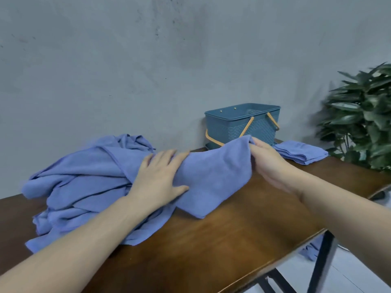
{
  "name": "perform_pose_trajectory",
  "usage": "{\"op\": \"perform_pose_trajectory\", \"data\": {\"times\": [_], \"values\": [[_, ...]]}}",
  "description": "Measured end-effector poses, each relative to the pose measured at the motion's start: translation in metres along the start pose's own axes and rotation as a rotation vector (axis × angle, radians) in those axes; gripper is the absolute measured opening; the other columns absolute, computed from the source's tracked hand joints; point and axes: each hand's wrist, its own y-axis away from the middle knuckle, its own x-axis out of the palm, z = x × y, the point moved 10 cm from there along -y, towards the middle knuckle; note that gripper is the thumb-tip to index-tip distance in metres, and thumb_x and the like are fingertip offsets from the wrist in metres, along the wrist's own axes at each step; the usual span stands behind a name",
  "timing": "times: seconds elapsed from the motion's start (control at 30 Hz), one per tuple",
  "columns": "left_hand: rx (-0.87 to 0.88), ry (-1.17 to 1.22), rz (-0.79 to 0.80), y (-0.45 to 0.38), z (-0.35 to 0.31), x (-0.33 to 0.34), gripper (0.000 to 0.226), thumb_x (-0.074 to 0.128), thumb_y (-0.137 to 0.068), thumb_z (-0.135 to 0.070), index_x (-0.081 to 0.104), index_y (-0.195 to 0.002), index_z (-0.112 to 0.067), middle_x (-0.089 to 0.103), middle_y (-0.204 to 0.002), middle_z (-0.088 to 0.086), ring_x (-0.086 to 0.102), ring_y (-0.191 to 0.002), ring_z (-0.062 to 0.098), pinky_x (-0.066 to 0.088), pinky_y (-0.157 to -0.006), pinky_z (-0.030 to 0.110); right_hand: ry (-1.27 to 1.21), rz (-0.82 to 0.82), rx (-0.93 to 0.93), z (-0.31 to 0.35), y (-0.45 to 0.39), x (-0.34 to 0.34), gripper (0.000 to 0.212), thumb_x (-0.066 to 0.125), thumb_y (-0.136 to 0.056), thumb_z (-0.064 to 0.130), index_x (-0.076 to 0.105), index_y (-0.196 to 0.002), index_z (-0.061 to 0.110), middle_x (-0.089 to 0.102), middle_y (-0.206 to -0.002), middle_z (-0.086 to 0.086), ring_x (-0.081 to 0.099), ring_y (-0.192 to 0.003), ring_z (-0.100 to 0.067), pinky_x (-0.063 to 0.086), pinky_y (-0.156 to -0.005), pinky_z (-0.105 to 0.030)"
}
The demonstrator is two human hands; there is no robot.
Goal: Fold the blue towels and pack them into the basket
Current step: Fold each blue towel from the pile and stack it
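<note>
Against a bare grey wall (105, 60), a dark wooden table (222, 240) is serving as your folding bench. You are working one blue towel (213, 178) at its middle, the cloth lying doubled over with its near corner resting on the wood. Your left hand (160, 176) is lying flat on the towel's left side, fingers straight and spread, pressing it down rather than gripping. Your right hand (268, 163) is pinching the towel's far right edge, fingers curled round the raised fold.

Just to the left, and partly under your left wrist, a rumpled heap of unfolded blue towels (80, 182) is waiting its turn. Beyond your right hand, one folded towel (300, 152) is lying flat near the table's far corner, beside the basket, not in it.

The blue-green plastic basket (239, 127), with its tan handles dropped down, is standing at the back against the wall; what shows of its inside is holding no towel. A leafy potted plant (359, 119) is crowding the right edge, and a scrap of blue cloth (311, 250) is showing below the table.

By the look of it you are early in the job: one towel folded, one in hand, most still in the heap, and none packed.
</note>
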Motion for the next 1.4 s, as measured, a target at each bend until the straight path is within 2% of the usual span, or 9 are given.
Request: {"op": "perform_pose_trajectory", "data": {"times": [0.13, 0.4, 0.5, 0.6, 0.77, 0.93, 1.03, 1.17, 1.4], "values": [[0.022, -0.181, -0.122, 0.005, 0.015, 0.005, 0.052, 0.076, -0.076, -0.035, 0.061, -0.125, -0.031, 0.064, -0.120, -0.006, 0.060, -0.114, 0.025, 0.036, -0.104, 0.058, 0.055, -0.103, 0.160, -0.027, 0.012, -0.036, 0.029, 0.051, -0.097, 0.015, 0.055, -0.071, 0.026, 0.050, -0.058, 0.009, 0.043, -0.052, -0.007, 0.035, -0.051, -0.021], [0.044, 0.099, 0.055, -0.032, -0.046, 0.046, 0.040, 0.045, -0.087, -0.017, 0.059, -0.118, -0.038, 0.058, -0.099, -0.009, 0.053, -0.101, 0.020, 0.021, -0.083, 0.034, 0.376, -0.154, 0.225, -0.050, 0.031, -0.067, 0.025, 0.048, -0.096, 0.010, 0.056, -0.117, 0.020, 0.062, -0.087, -0.011, 0.048, -0.060, -0.015, 0.038, -0.050, -0.022], [0.113, 0.297, 0.174, -0.045, -0.084, 0.067, 0.048, 0.036, -0.079, -0.036, 0.060, -0.121, -0.038, 0.060, -0.107, -0.008, 0.053, -0.106, 0.019, 0.032, -0.084, 0.034, 0.445, -0.029, 0.186, -0.053, 0.028, -0.060, 0.043, 0.052, -0.095, 0.007, 0.052, -0.133, 0.027, 0.066, -0.122, -0.004, 0.063, -0.093, -0.013, 0.045, -0.069, -0.018], [0.169, 0.590, 0.207, -0.050, -0.108, 0.082, 0.044, 0.036, -0.076, -0.042, 0.062, -0.112, -0.039, 0.062, -0.106, -0.008, 0.057, -0.104, 0.014, 0.047, -0.089, 0.040, 0.459, 0.099, 0.089, -0.051, 0.027, -0.039, 0.048, 0.060, -0.096, 0.010, 0.049, -0.137, 0.033, 0.066, -0.123, 0.001, 0.061, -0.113, -0.009, 0.048, -0.093, -0.018], [0.205, 0.180, 0.133, -0.051, -0.109, 0.089, 0.033, 0.057, -0.089, -0.043, 0.059, -0.120, -0.031, 0.056, -0.120, -0.009, 0.054, -0.112, 0.020, 0.043, -0.089, 0.039, 0.616, 0.327, -0.014, -0.065, 0.030, 0.001, 0.069, 0.076, -0.089, 0.028, 0.040, -0.145, 0.042, 0.065, -0.122, 0.008, 0.060, -0.117, -0.001, 0.045, -0.100, -0.016], [0.381, -0.129, -0.128, -0.021, -0.091, 0.078, 0.056, 0.061, -0.070, -0.064, 0.066, -0.111, -0.026, 0.063, -0.120, -0.003, 0.053, -0.125, 0.024, 0.033, -0.108, 0.061, 0.954, 0.315, -0.128, -0.071, 0.023, 0.006, 0.048, 0.067, -0.088, 0.031, 0.054, -0.131, 0.047, 0.066, -0.115, 0.016, 0.062, -0.102, -0.007, 0.049, -0.092, -0.029], [0.243, -0.162, -0.084, -0.015, -0.058, 0.087, 0.077, 0.066, -0.062, -0.069, 0.057, -0.128, -0.031, 0.050, -0.144, 0.004, 0.041, -0.140, 0.034, 0.024, -0.104, 0.079, 1.176, 0.294, -0.069, -0.077, 0.016, -0.007, 0.034, 0.062, -0.086, 0.039, 0.056, -0.118, 0.048, 0.067, -0.112, 0.016, 0.062, -0.101, -0.014, 0.051, -0.088, -0.039], [0.080, 0.019, -0.028, -0.020, -0.031, 0.090, 0.089, 0.047, -0.064, -0.080, 0.033, -0.142, -0.042, 0.034, -0.157, -0.001, 0.025, -0.149, 0.032, 0.023, -0.107, 0.074, 1.242, 0.196, 0.073, -0.078, 0.011, -0.025, 0.019, 0.061, -0.086, 0.038, 0.057, -0.104, 0.043, 0.064, -0.100, 0.010, 0.060, -0.092, -0.021, 0.047, -0.076, -0.034], [0.165, -0.019, -0.241, -0.023, -0.042, 0.074, 0.065, 0.050, -0.072, -0.075, 0.069, -0.116, -0.032, 0.061, -0.131, -0.002, 0.055, -0.124, 0.022, 0.032, -0.104, 0.068, 1.520, 0.022, 0.226, -0.069, -0.004, -0.082, 0.005, 0.053, -0.092, 0.033, 0.053, -0.095, 0.038, 0.060, -0.095, 0.005, 0.054, -0.081, -0.020, 0.038, -0.071, -0.031]]}}
